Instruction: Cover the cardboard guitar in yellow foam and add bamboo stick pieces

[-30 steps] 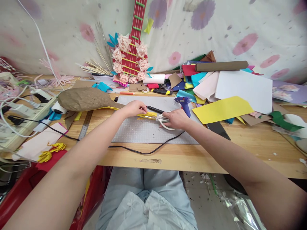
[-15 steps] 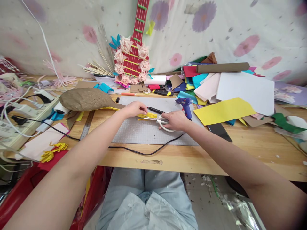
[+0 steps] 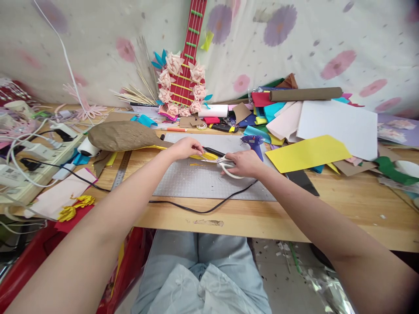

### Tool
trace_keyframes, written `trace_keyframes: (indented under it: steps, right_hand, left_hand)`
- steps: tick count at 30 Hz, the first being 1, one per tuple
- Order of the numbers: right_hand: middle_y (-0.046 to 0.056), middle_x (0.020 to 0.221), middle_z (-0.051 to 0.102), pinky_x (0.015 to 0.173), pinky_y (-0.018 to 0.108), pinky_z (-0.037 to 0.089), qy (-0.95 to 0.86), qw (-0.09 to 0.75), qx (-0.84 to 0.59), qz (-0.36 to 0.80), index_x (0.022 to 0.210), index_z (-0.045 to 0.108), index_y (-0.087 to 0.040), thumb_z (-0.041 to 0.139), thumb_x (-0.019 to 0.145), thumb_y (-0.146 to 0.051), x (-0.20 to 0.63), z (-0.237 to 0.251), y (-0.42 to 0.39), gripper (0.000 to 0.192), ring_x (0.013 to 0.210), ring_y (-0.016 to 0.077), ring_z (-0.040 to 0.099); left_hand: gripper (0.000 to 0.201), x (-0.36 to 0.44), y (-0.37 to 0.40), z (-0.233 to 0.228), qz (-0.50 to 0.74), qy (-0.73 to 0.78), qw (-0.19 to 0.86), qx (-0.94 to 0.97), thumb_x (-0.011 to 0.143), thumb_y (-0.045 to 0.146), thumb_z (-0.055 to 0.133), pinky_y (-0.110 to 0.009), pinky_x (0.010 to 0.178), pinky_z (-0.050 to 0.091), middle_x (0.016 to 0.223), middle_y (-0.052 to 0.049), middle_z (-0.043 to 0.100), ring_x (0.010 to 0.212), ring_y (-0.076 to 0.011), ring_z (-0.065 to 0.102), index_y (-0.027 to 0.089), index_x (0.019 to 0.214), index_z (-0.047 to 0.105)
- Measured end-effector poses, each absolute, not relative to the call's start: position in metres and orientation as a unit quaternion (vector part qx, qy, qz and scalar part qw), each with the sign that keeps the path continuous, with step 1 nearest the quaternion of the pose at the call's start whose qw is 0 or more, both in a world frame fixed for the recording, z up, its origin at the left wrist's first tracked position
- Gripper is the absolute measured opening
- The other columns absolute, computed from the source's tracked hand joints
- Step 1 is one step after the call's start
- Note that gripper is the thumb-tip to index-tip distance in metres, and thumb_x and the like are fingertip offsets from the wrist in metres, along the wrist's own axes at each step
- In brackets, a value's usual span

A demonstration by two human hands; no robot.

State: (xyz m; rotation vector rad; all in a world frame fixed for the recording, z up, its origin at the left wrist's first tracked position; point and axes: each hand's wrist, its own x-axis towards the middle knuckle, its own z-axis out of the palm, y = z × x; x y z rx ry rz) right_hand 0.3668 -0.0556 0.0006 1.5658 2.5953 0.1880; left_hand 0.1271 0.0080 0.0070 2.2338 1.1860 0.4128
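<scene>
My left hand [image 3: 187,148] is closed at the narrow end of a brown lute-shaped piece [image 3: 122,135], its fingertips pinching the piece's yellow paper edge [image 3: 207,155]. In my right hand [image 3: 242,163] is a pair of scissors [image 3: 231,171] with white handles, the blades pointing left along the yellow paper. Below the blades, a thin yellow strip [image 3: 196,165] lies on the grey cutting mat [image 3: 186,183]. A dark pen-like stick [image 3: 213,151] rests just behind the yellow paper.
Behind my right hand stands a blue glue gun [image 3: 253,141]; its black cord [image 3: 203,211] crosses the front of the mat. Yellow card [image 3: 309,155] and stacked papers fill the right. A power strip [image 3: 39,168] is at left. A red flower-trimmed paper guitar [image 3: 183,83] leans behind.
The scissors have shifted slightly right along the yellow paper. The thin yellow strip now lies apart from the blades on the mat. My left hand keeps its pinch.
</scene>
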Motion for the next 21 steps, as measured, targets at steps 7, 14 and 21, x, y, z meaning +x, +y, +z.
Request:
trace_keyframes:
  steps: [7,14,21]
  right_hand:
    - [0.007,0.086,0.068,0.052,0.026,0.024,0.847,0.06,0.525,0.056,0.092,0.058,-0.021,0.034,0.073,-0.072,0.384,0.002,-0.061,0.06,0.076,0.0216,0.061]
    - [0.011,0.094,0.067,0.057,0.027,0.029,0.849,0.057,0.522,0.051,0.099,0.056,-0.019,0.034,0.075,-0.072,0.368,-0.001,-0.057,0.062,0.082,0.0238,0.061]
    - [0.013,0.095,0.066,0.061,0.029,0.032,0.859,0.048,0.506,0.065,0.103,0.054,-0.018,0.032,0.072,-0.076,0.345,-0.004,-0.05,0.069,0.085,0.0274,0.061]
  left_hand:
    - [0.018,0.13,0.007,0.005,0.168,0.453,0.304,0.821,0.068,0.024,0.06,-0.024,0.068,0.043,0.075,-0.002,0.068,0.069,-0.0121,0.057,0.014,0.079,0.07]
    - [0.018,0.134,0.009,0.006,0.155,0.432,0.288,0.841,0.067,0.026,0.062,-0.023,0.067,0.042,0.071,-0.001,0.067,0.07,-0.0126,0.056,0.016,0.078,0.072]
    - [0.018,0.142,0.007,0.01,0.122,0.429,0.268,0.854,0.068,0.024,0.06,-0.023,0.066,0.041,0.072,-0.001,0.066,0.072,-0.0131,0.056,0.017,0.08,0.072]
